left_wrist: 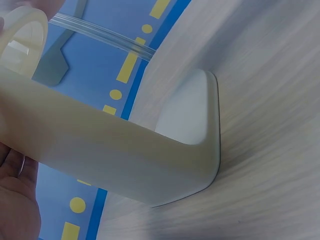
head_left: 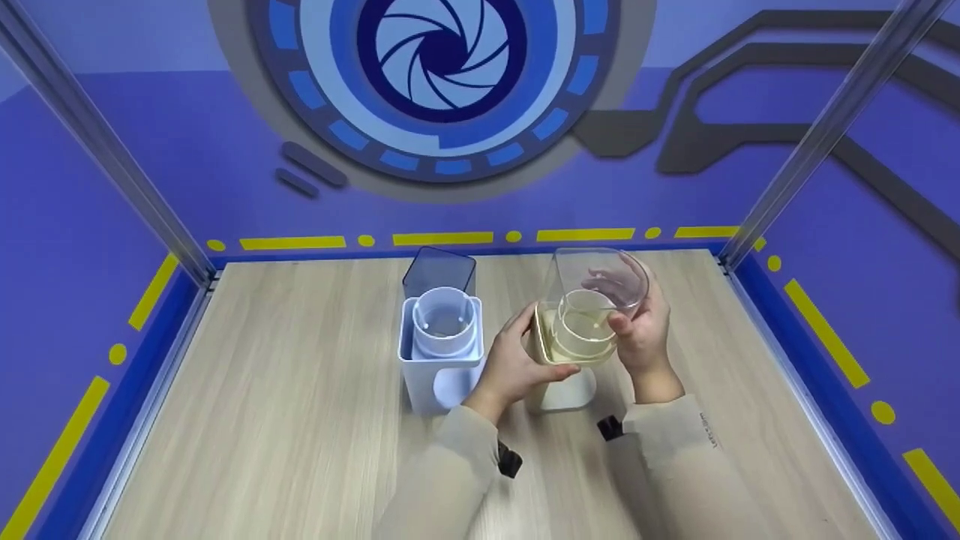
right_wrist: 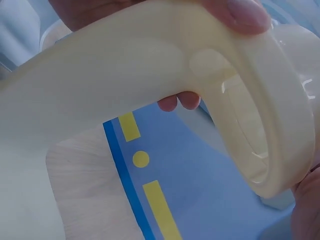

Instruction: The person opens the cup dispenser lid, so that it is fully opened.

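A cream plastic stand (head_left: 571,397) has a flat foot, an upright column and a round ring (head_left: 586,339) at its top. My left hand (head_left: 517,364) grips the stand's upper part from the left, thumb at the front edge. In the left wrist view the stand's column (left_wrist: 125,150) reaches down to its foot on the table. My right hand (head_left: 643,330) holds a clear container (head_left: 581,268) by its right side, thumb in front and fingers seen through the wall. The container is over the ring; whether they touch I cannot tell. The ring (right_wrist: 295,130) looms large in the right wrist view.
Left of the cream stand is a similar white stand (head_left: 421,386) with a white ring (head_left: 445,322) and a dark see-through container (head_left: 441,268) at its back. Both stand on a wood-grain table (head_left: 300,420). Blue-purple panels (head_left: 480,214) and metal posts (head_left: 817,127) enclose it.
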Motion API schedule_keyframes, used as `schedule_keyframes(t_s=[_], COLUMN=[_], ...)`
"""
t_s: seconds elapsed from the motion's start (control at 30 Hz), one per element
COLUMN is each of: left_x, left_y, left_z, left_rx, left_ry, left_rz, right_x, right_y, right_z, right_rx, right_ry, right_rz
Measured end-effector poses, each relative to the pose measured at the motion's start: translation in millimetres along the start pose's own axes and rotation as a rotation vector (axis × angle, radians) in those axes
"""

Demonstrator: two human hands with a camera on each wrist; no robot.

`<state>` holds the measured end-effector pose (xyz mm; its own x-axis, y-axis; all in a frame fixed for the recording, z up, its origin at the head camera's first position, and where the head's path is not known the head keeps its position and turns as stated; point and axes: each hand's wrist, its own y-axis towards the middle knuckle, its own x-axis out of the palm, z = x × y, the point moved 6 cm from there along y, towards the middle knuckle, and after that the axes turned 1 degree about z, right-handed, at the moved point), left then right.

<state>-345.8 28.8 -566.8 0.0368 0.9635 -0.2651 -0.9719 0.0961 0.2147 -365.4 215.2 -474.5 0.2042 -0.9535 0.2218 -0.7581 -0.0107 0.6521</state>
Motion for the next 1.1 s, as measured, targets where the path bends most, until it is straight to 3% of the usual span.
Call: schedule_keyframes(t_s=[0.53,1.1], left_x=[-0.9,0.3], left_y=[0.3,1.1], left_z=[0.6,-0.4], left_rx=[-0.003,-0.005], left_ry=[0.006,-0.014], left_rz=[-0.009,-0.016], right_x=[-0.3,-0.1], right_y=[1.9,2.4], right_z=[-1.3,-2.5], right_rx=[-0.017,-0.04], right_ry=[-0.039,0.032], right_rz=[0.028,0.016])
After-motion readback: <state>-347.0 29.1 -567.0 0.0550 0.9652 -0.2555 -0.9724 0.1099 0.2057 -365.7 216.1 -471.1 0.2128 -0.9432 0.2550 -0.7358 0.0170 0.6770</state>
